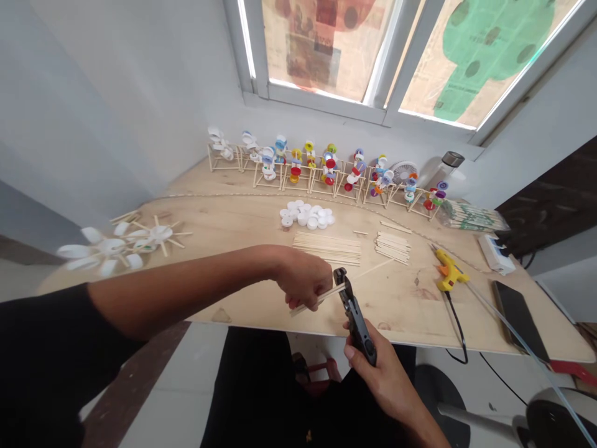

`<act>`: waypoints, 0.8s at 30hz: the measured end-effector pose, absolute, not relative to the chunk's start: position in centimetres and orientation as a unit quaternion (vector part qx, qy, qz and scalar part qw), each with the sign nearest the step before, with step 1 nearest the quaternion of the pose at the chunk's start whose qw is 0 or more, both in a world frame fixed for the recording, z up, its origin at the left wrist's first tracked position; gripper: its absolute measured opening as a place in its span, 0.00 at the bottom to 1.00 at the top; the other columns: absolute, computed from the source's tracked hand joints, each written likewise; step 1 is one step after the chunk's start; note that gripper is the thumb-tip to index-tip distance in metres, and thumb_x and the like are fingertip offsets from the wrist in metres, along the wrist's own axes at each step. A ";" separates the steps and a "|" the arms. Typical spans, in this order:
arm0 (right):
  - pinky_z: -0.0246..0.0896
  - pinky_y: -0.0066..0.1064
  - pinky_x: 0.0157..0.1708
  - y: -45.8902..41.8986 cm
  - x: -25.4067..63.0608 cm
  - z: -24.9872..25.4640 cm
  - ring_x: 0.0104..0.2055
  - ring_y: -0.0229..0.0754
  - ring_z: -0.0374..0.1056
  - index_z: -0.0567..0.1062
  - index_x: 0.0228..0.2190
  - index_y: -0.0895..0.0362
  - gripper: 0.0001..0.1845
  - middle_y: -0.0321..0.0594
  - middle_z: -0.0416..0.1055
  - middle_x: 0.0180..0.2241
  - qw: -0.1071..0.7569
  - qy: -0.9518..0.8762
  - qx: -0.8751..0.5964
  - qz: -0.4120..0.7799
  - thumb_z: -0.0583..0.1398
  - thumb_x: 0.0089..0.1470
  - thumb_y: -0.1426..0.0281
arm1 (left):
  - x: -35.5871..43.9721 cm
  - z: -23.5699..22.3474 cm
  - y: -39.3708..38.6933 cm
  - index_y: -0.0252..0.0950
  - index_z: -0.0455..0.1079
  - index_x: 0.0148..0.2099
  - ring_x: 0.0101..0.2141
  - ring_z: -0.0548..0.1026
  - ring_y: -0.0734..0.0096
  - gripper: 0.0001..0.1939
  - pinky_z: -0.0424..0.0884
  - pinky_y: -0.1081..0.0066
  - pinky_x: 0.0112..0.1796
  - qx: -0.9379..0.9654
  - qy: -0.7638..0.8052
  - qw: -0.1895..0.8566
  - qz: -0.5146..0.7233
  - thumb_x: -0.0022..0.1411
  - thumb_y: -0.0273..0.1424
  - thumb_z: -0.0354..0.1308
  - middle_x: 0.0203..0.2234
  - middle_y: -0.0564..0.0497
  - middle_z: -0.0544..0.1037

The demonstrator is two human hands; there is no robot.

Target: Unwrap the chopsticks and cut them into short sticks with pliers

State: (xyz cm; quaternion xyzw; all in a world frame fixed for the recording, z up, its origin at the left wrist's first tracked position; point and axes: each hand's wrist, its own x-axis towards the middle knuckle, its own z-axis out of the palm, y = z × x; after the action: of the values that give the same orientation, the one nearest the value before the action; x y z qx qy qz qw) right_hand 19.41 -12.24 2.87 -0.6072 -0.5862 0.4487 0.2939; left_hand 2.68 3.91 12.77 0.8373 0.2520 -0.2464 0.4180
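My left hand point(304, 280) reaches in from the left and pinches a few thin wooden sticks point(318, 299), their ends poking out past the fingers. My right hand point(380, 373) grips the handles of a black pair of cutting pliers point(355, 317). The tool's jaws point(340, 278) meet the sticks close to my left fingers. Part of the sticks is hidden by my left hand.
A plywood table point(401, 305) holds stacked sticks, white bottle caps, a yellow hot glue gun point(448, 269), a phone point(518, 318) and a power strip point(495, 253). Stick-framed bottle-cap models point(326, 171) line the back, below a window. A white cap pinwheel point(125, 242) lies left.
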 end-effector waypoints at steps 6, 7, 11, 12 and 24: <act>0.61 0.30 0.34 -12.1 19.5 2.6 0.32 0.41 0.64 0.69 0.42 0.57 0.15 0.37 0.68 0.30 0.302 -0.594 -0.604 0.437 0.55 0.53 0.64 | 3.1 13.0 4.2 0.36 0.59 0.15 0.15 0.66 0.75 0.12 0.60 0.76 0.20 0.843 0.254 0.392 -0.268 0.47 0.22 0.53 0.08 0.58 0.65; 0.61 0.31 0.34 -12.0 19.5 2.6 0.33 0.42 0.64 0.69 0.43 0.57 0.15 0.37 0.69 0.31 0.304 -0.596 -0.604 0.432 0.55 0.53 0.64 | 3.2 13.0 4.3 0.36 0.59 0.15 0.15 0.66 0.75 0.12 0.61 0.76 0.21 0.841 0.255 0.391 -0.272 0.46 0.21 0.53 0.08 0.58 0.65; 0.61 0.31 0.35 -12.0 19.4 2.4 0.35 0.42 0.65 0.69 0.43 0.56 0.16 0.38 0.69 0.32 0.306 -0.597 -0.604 0.431 0.55 0.54 0.64 | 3.3 13.0 4.7 0.36 0.60 0.15 0.15 0.68 0.72 0.11 0.64 0.73 0.22 0.836 0.245 0.394 -0.293 0.46 0.22 0.53 0.08 0.57 0.66; 0.61 0.31 0.35 -12.0 19.4 2.3 0.34 0.42 0.65 0.69 0.43 0.56 0.16 0.37 0.69 0.31 0.306 -0.595 -0.603 0.434 0.55 0.54 0.63 | 3.3 13.0 4.8 0.36 0.60 0.15 0.15 0.68 0.71 0.11 0.64 0.72 0.23 0.833 0.244 0.397 -0.298 0.46 0.22 0.53 0.08 0.56 0.66; 0.60 0.32 0.34 -12.0 19.1 1.8 0.30 0.39 0.64 0.67 0.39 0.56 0.13 0.36 0.66 0.30 0.308 -0.572 -0.604 0.462 0.53 0.55 0.61 | 3.7 12.9 5.3 0.35 0.61 0.16 0.15 0.69 0.71 0.11 0.64 0.73 0.21 0.832 0.236 0.392 -0.313 0.46 0.21 0.53 0.08 0.56 0.66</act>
State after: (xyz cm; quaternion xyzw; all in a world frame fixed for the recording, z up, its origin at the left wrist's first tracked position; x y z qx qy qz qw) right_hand 19.14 -11.98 1.84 -0.6042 -0.5715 0.4618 0.3082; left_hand 3.66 5.28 12.86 0.8323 0.2359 -0.3130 0.3920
